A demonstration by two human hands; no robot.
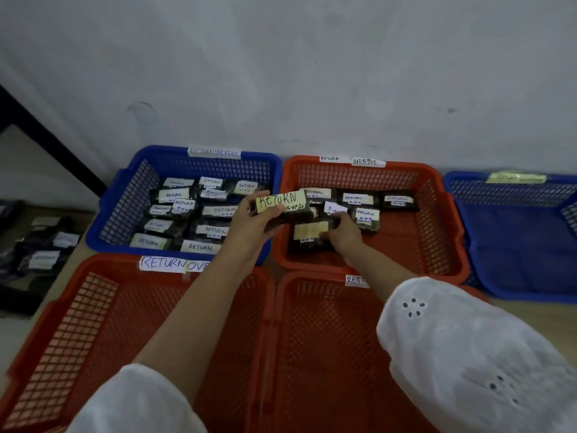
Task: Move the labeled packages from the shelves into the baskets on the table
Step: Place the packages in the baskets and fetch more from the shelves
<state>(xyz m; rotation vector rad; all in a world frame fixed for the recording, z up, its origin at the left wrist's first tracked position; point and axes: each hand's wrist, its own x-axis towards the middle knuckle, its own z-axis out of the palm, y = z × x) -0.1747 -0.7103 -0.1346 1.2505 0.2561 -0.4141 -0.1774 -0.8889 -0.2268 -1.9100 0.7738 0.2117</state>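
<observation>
Black wrapped package with a yellow handwritten RETURN label (282, 204) is sitting in the left hand (249, 221). Fingers and thumb are pinching its left end, holding it in the air above where the far blue plastic mesh basket (125, 195) meets the far red plastic mesh basket (449, 220).

Right hand (342, 231) is reaching into the far red basket, fingers curling round the edge of a black package with a pale label (309, 230) lying on the basket floor.

Far blue basket is carrying a dense layer of labelled black packages (199, 214). More labelled packages (362, 203) are lying at the back of the far red one.

Near-left red mesh basket (93, 323) and near-right red mesh basket (327, 339) are sitting under the forearms. A second blue mesh basket (515, 245) is sitting at far right. Paper RETURN tags are showing on the rims.
</observation>
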